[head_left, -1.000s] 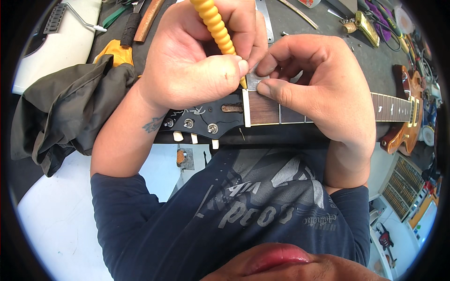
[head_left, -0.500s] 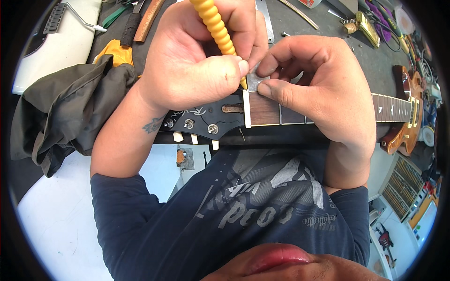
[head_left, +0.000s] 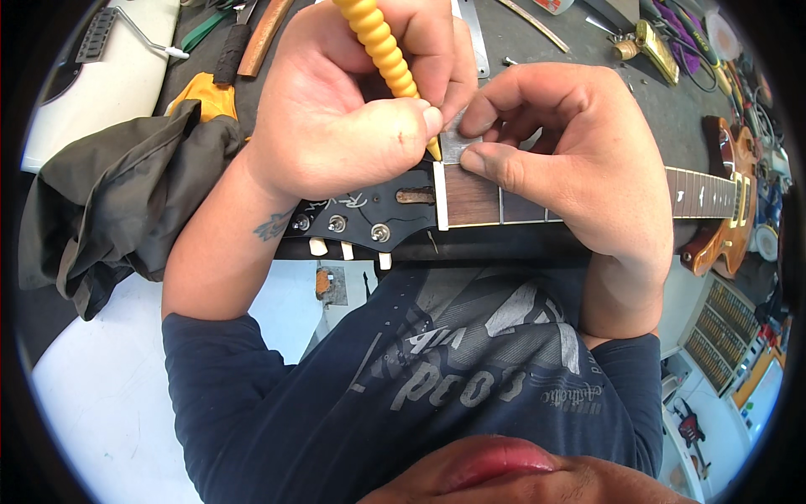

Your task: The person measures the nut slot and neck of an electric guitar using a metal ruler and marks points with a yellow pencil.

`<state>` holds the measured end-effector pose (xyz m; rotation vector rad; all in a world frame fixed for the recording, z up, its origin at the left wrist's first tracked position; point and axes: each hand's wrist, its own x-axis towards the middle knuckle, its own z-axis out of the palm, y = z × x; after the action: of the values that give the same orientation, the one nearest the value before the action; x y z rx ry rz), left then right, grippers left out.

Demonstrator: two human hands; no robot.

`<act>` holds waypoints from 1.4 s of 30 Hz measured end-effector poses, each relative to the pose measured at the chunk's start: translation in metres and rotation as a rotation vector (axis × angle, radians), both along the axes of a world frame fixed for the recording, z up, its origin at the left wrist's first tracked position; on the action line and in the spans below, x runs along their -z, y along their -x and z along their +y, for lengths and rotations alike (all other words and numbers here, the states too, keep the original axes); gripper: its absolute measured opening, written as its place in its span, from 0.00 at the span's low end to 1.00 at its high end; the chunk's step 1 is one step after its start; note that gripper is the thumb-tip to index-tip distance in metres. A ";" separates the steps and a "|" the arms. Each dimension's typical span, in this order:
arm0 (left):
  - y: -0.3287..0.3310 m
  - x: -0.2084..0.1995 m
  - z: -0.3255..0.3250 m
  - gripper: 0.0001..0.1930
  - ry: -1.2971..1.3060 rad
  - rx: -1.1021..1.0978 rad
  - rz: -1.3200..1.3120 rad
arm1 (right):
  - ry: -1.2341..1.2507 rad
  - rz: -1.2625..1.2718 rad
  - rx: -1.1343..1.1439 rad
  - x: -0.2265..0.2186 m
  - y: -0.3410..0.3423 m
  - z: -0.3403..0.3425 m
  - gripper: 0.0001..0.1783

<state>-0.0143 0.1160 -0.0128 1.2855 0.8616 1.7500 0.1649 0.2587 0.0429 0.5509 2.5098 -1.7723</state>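
My left hand [head_left: 344, 118] is closed around a yellow ribbed pencil-like tool [head_left: 378, 46]. Its tip points down at the far end of the pale nut [head_left: 442, 202] on a guitar neck. A small flat grey metal piece [head_left: 454, 149] is pinched between the thumb and fingers of my right hand [head_left: 579, 139]; it lies against the fretboard [head_left: 472, 200] just right of the nut. To the left extends the black headstock [head_left: 361, 220], with tuner posts and cream tuner buttons. My right hand covers part of the neck.
A dark cloth [head_left: 109, 193] is heaped at left, beside a white guitar body [head_left: 126, 92]. The guitar's brown body [head_left: 714, 248] reaches the right side. Along the back of the grey bench lie a wooden strip [head_left: 267, 38], a gold-coloured metal object [head_left: 657, 52] and cables.
My left hand and the yellow tool have shifted very slightly to the left. The right hand stays in place with the metal piece.
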 end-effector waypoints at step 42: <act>0.010 -0.002 0.003 0.10 0.099 0.132 -0.314 | -0.011 -0.001 0.030 0.000 -0.001 -0.003 0.11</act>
<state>-0.0241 0.1192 -0.0107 0.9487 0.6585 1.7225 0.1663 0.2556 0.0427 0.5931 2.5247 -1.7688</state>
